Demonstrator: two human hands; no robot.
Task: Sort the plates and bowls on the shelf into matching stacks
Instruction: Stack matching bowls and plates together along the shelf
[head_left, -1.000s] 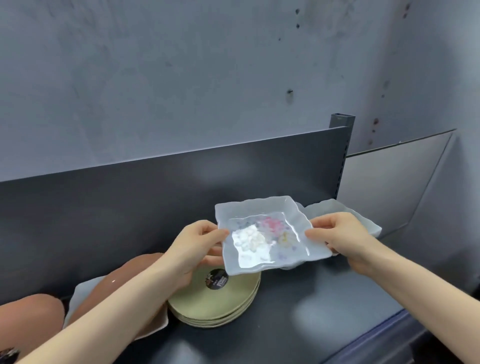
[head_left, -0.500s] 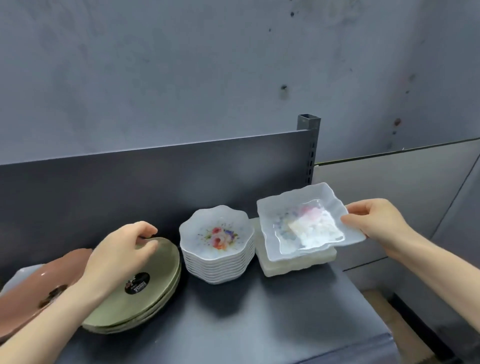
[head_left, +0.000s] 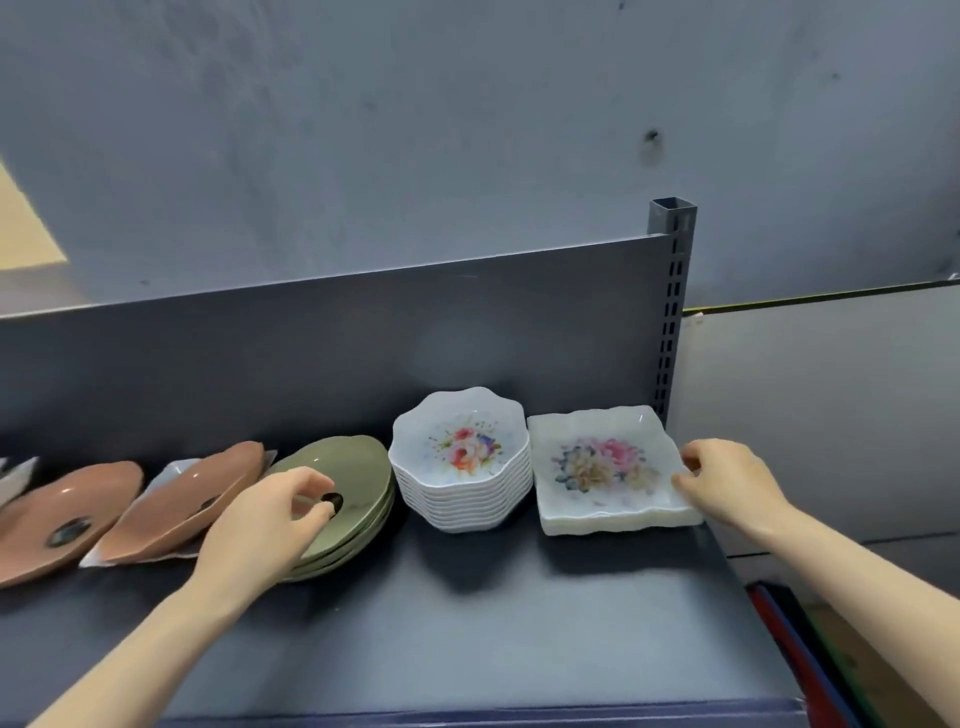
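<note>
My right hand (head_left: 727, 488) pinches the square plate (head_left: 602, 467), seated on its stack (head_left: 618, 524) at the shelf (head_left: 467, 623) end. My left hand (head_left: 270, 525) curls over the green plates (head_left: 348, 467); grip indeterminate. Hazard: dragging sideways on release could slide the stack off.

Now the left hand (head_left: 265, 525) covers the near rim of the green plates (head_left: 353, 465) and part of their dark sticker (head_left: 335, 501), print too blurred to read. Far left, a brown plate (head_left: 62, 506) runs off the frame; a white plate (head_left: 174, 467) shows only corners beneath the second brown plate (head_left: 197, 488).
</note>
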